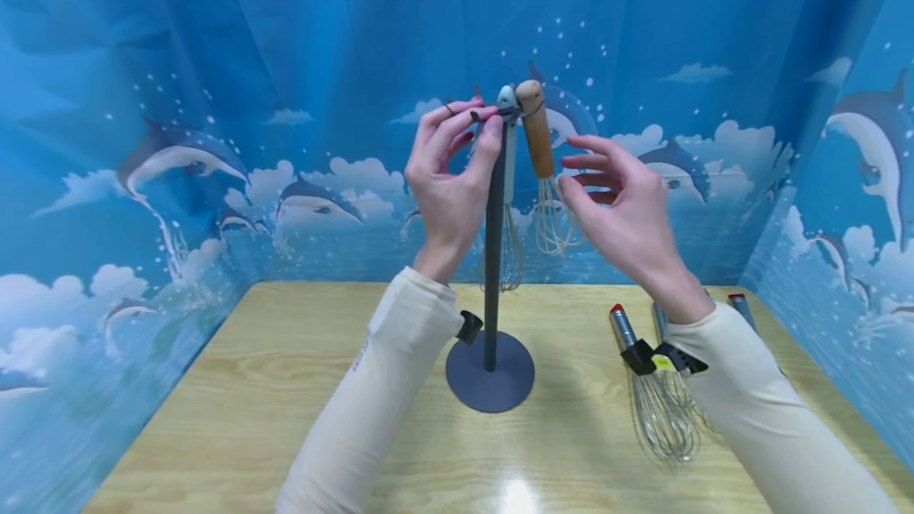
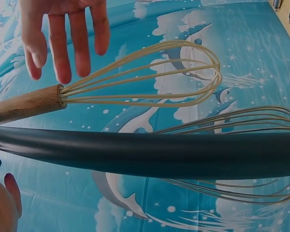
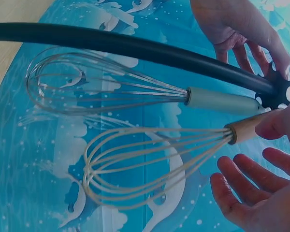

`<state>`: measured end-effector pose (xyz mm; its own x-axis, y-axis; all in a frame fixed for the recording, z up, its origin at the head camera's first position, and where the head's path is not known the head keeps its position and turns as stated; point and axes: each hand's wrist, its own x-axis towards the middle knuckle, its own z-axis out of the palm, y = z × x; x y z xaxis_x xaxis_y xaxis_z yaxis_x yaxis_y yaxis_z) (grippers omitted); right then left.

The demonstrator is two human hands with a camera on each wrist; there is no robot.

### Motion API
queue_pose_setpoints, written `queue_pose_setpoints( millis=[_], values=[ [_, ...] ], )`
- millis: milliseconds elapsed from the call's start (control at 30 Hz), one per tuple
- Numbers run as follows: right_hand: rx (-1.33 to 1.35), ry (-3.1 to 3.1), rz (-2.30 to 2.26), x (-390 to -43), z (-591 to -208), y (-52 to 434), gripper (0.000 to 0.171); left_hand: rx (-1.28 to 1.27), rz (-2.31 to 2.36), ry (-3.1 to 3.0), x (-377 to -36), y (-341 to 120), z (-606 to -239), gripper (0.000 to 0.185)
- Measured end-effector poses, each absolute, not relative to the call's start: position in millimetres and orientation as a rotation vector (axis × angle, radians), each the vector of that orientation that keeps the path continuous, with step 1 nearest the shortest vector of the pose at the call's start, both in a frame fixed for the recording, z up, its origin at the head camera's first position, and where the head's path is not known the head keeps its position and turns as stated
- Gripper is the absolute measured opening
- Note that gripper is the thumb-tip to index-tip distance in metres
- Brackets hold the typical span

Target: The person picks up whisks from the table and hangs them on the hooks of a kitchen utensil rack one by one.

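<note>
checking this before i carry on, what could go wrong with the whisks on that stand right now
The left hand pinches at the hooks on top of the tall, slim stand, whose base is small; a sideways tug could tip it. The wooden-handled whisk hangs by a thin loop, with the open right hand close beside it; a brush might knock it off. It also hangs near the pale-handled whisk, so their wires may tangle.

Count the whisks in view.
4, perhaps 5. A wooden-handled whisk and a pale-handled whisk hang on the stand; two steel whisks lie on the table under the right sleeve, which may hide another.
</note>
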<state>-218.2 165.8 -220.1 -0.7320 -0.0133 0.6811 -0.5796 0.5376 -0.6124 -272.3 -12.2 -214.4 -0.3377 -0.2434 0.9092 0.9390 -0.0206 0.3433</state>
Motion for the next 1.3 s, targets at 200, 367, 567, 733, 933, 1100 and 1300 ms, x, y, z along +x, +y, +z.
queue_pose_setpoints(
  millis=[200,367,567,733,933,1100,1300],
  values=[
    [0.432,-2.178,1.118,-213,-225,180,0.043,-0.818,-1.541,-1.279,-272,-12,-214,0.02],
    [0.376,-2.216,1.052,-211,-232,191,0.042,-0.818,-1.545,-1.277,-272,-13,-214,0.02],
    [0.309,-2.308,0.988,-209,-244,203,0.041,-0.818,-1.541,-1.265,-273,-12,-214,0.02],
    [0.264,-2.437,0.922,-209,-254,213,0.04,-0.823,-1.523,-1.252,-273,-11,-213,0.02],
    [0.235,-2.602,0.845,-212,-269,226,0.04,-0.833,-1.495,-1.243,-274,-11,-213,0.02],
    [0.228,-2.706,0.788,-218,-284,236,0.038,-0.836,-1.5,-1.234,-273,-10,-213,0.02],
    [0.209,-2.843,0.733,-226,-305,246,0.038,-0.838,-1.49,-1.223,-273,-9,-213,0.02]
  ],
)
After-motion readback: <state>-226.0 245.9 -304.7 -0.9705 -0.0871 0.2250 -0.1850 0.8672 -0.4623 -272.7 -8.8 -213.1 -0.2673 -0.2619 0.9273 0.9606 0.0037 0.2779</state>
